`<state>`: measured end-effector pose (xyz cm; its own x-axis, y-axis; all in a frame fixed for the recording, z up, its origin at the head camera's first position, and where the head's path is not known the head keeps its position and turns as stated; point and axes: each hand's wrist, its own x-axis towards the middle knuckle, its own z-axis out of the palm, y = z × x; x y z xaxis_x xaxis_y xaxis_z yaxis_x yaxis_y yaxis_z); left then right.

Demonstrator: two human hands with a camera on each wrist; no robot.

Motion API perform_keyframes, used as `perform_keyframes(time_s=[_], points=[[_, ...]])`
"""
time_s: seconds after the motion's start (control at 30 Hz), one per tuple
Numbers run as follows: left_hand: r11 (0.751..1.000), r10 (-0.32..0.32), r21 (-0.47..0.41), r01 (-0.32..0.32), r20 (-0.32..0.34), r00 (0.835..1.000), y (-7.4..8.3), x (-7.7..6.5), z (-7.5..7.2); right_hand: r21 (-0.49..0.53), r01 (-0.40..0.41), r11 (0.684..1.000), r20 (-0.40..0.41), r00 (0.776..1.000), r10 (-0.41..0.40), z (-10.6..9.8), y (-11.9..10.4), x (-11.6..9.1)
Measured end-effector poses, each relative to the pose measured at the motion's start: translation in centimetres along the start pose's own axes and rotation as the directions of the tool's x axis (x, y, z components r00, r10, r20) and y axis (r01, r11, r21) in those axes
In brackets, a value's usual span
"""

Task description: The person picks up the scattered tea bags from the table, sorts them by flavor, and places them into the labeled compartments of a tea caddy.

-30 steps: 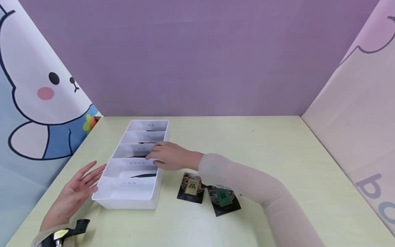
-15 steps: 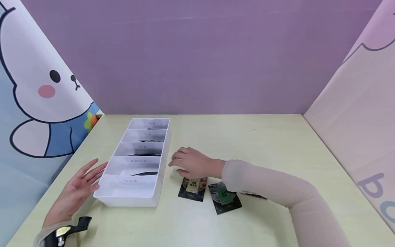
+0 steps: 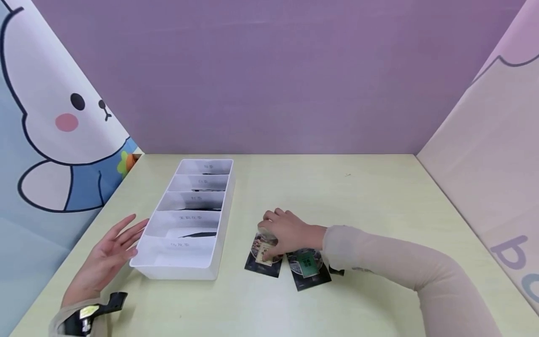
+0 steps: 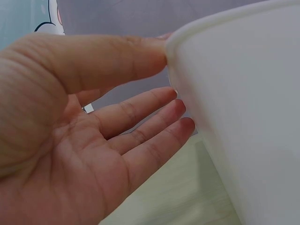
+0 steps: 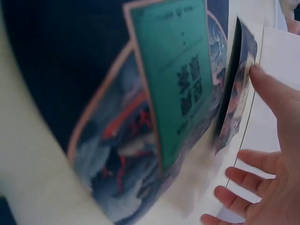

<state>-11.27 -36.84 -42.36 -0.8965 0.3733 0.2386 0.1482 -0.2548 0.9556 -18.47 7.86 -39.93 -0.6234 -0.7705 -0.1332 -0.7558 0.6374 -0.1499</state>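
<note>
I can't read the handwritten labels [image 3: 191, 217] in the white 5-compartment organizer [image 3: 223, 229] — 4 sections show dark flat packets [image 3: 200, 234]. Left hand [image 3: 105, 260] touches it, fingers straight; right hand [image 3: 290, 231], fingers extended, thumbs the tan-labelled sachet [image 3: 262, 269] beside the green-labelled sachet [image 3: 309, 269].

The dark packet with a beige label [image 3: 260, 260] lies face up beneath my right hand [image 3: 288, 231], my thumb at that label. By my left hand [image 3: 105, 260], the white box [image 3: 185, 256] stands upright: five marked compartments, dark edges [image 3: 200, 234] showing in the four farther ones.
</note>
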Motion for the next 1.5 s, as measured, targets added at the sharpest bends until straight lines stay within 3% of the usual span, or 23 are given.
perform_keyframes(time_s=[0.3, 0.57, 0.73, 0.97, 1.03, 1.17, 1.37, 1.5], points=[[0.999, 0.021, -0.038, -0.02, 0.027, 0.999, -0.2, 0.1, -0.1, 0.126, 0.0, 0.992, -0.013, 1.0, 0.001, 0.2, -0.2, -0.5], [0.998, 0.025, -0.066, -0.023, 0.032, 0.999, -0.1, 0.1, -0.1, 0.293, 0.01, 0.956, -0.029, 1.0, -0.001, 0.3, -0.3, 0.0], [0.997, 0.027, -0.078, -0.024, 0.037, 0.999, -0.1, 0.0, -0.1, 0.406, -0.013, 0.914, 0.017, 1.0, 0.007, 0.4, -0.3, 0.3], [0.997, 0.023, -0.068, -0.02, 0.034, 0.999, -0.1, 0.2, -0.1, 0.551, -0.095, 0.829, 0.141, 0.99, 0.02, -0.7, -0.2, 0.6], [0.996, 0.025, -0.083, -0.021, 0.038, 0.999, -0.1, 0.2, -0.1, 0.552, -0.105, 0.827, 0.153, 0.988, 0.024, -1.1, -0.1, 0.7], [0.996, 0.025, -0.084, -0.022, 0.035, 0.999, -0.1, 0.1, -0.2, 0.548, -0.096, 0.831, 0.145, 0.989, 0.019, -1.8, 0.3, 0.9], [0.998, 0.018, -0.068, -0.017, 0.021, 1.0, -0.1, 0.2, -0.2, 0.596, -0.077, 0.8, 0.073, 0.996, 0.041, -3.4, 1.4, 1.0], [0.997, 0.026, -0.07, -0.024, 0.028, 0.999, -0.1, 0.3, -0.3, 0.574, -0.031, 0.818, -0.011, 0.999, 0.046, -4.7, 2.5, 1.2]])
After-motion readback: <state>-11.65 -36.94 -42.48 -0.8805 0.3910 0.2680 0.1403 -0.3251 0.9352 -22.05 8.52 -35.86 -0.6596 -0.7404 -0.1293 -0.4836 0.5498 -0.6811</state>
